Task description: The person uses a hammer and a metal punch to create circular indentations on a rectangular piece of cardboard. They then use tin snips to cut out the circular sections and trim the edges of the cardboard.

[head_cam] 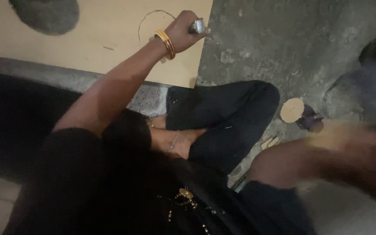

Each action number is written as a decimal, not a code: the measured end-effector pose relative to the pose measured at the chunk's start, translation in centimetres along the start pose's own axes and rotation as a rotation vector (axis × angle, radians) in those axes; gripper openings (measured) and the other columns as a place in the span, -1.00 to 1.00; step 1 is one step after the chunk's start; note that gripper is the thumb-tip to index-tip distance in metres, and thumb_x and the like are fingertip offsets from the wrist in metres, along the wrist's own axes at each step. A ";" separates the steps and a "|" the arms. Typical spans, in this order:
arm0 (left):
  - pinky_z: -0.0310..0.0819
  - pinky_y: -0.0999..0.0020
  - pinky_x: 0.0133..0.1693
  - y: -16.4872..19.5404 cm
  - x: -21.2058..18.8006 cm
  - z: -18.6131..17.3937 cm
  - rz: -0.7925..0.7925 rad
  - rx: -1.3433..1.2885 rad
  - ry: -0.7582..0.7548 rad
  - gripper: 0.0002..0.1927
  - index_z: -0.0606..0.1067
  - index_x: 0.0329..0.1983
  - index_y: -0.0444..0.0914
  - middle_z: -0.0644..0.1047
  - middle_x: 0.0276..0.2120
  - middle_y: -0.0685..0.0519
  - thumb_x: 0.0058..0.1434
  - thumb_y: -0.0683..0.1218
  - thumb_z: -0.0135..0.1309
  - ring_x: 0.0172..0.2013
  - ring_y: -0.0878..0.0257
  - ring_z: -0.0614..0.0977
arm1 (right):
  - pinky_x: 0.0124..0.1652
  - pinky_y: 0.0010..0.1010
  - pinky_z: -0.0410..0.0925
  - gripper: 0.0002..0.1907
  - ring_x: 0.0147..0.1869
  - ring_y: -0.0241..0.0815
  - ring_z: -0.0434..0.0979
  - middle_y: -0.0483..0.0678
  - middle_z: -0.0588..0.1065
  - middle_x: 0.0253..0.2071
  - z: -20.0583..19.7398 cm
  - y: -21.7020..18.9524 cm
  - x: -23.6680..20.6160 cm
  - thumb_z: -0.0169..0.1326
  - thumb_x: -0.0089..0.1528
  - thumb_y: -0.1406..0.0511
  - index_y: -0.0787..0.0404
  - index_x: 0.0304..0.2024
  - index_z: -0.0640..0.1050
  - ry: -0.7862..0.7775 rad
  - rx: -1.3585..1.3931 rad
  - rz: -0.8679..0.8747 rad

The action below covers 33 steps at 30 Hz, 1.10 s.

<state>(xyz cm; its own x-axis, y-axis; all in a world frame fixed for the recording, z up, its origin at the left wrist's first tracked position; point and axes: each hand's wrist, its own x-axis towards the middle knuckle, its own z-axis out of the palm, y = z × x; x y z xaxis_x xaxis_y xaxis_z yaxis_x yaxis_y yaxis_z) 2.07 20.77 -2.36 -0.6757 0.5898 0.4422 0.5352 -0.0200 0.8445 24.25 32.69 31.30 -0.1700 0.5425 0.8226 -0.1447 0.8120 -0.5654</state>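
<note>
- The left hand [183, 30] is clenched around a small silvery metal tool [196, 27], near the right edge of the flat tan wooden board [101, 35] lying on the rough grey concrete floor [283, 48].
- Judged from this, keep the tool tip pressed firmly along the thin curved line [146, 19] drawn on the board.
- The right hand [349, 135] is blurred; I cannot tell its grip.
- Count: one board, one tool, one round wooden disc [292, 110], two gold bangles [166, 42].
</note>
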 end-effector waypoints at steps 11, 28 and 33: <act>0.52 0.27 -0.35 -5.0 0.8 0.4 -0.054 0.074 -0.035 -0.80 0.51 -0.24 -0.29 0.50 -0.47 0.09 0.26 -0.06 0.21 -0.44 0.23 0.60 | -0.70 -0.56 0.10 -0.66 -0.70 -0.46 0.17 -0.22 0.25 -0.66 -9.0 3.1 -21.3 -0.01 0.42 0.15 0.15 -0.39 0.30 -0.787 0.064 1.507; 0.45 0.29 -0.41 -2.7 -0.8 1.6 -0.565 -0.487 -0.068 -0.72 0.43 -0.40 -0.20 0.46 -0.54 0.21 0.36 0.01 0.18 -0.50 0.38 0.50 | -0.66 -0.59 0.21 -0.61 -0.64 -0.44 0.31 -0.21 0.35 -0.61 -6.8 2.7 -13.4 -0.01 0.49 0.07 0.16 -0.34 0.45 -0.612 0.185 0.935; 0.29 0.19 -0.51 1.2 -1.4 1.1 -0.214 -0.152 -0.212 -0.53 0.45 -0.56 -0.30 0.38 -0.70 -0.01 0.42 0.04 0.21 -0.65 0.19 0.36 | -0.63 -0.58 0.23 -0.69 -0.61 -0.45 0.37 -0.21 0.40 -0.59 -7.7 3.4 -1.2 0.00 0.47 0.10 0.18 -0.22 0.46 -0.059 0.276 0.218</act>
<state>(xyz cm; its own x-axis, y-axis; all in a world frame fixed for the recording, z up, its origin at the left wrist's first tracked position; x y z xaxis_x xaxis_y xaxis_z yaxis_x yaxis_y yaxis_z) 4.26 20.82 -2.33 -0.6357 0.7478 0.1913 0.3007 0.0116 0.9537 31.50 36.44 28.88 -0.2807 0.6771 0.6803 -0.3556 0.5850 -0.7290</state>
